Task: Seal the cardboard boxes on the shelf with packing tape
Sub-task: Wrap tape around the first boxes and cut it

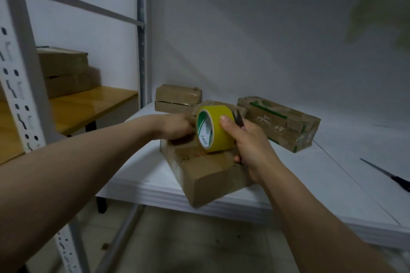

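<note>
The white shelf (288, 184) bears the cardboard box (210, 175) beneath both sets of fingers. It is probably light, stiff at the edges and softer mid-panel, so press beside the seam. The yellow tape roll (218, 131) stands on edge on it, rigid and slick-faced, and the right hand (248, 146) curls round it, thumb on the band. The left hand (175, 127) has its fingertips hidden behind the roll, so I cannot tell their hold.

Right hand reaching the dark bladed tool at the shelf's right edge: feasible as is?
Probably not yet: the right hand is full, gripping the tape roll. The way across the shelf to the bladed tool looks free.
</note>
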`<move>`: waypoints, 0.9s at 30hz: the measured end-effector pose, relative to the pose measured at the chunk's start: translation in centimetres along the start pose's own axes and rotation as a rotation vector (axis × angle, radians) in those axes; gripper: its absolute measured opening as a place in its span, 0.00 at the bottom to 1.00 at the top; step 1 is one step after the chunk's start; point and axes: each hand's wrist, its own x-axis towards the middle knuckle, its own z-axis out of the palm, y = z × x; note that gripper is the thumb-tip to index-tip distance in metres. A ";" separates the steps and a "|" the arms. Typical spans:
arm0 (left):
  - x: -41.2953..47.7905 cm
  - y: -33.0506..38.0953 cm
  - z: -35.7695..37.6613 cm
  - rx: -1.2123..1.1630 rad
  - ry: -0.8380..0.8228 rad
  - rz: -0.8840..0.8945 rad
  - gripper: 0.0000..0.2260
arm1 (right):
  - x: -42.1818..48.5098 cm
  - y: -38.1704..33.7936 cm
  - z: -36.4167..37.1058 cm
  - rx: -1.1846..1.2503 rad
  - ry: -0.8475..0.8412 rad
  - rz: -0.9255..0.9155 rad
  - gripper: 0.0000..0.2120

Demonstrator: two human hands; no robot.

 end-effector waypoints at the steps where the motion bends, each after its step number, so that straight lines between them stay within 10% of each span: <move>1: -0.3 -0.1 -0.1 -0.131 -0.097 0.013 0.16 | 0.0 -0.2 0.0 0.013 -0.003 0.020 0.11; 15: 0.2 -1.7 0.2 -0.083 -0.166 -0.033 0.38 | -3.5 -5.6 -3.4 -0.163 0.042 0.147 0.13; 27: -0.6 0.0 0.5 0.149 -0.167 -0.057 0.33 | -6.4 0.4 -6.4 -0.332 -0.020 0.361 0.18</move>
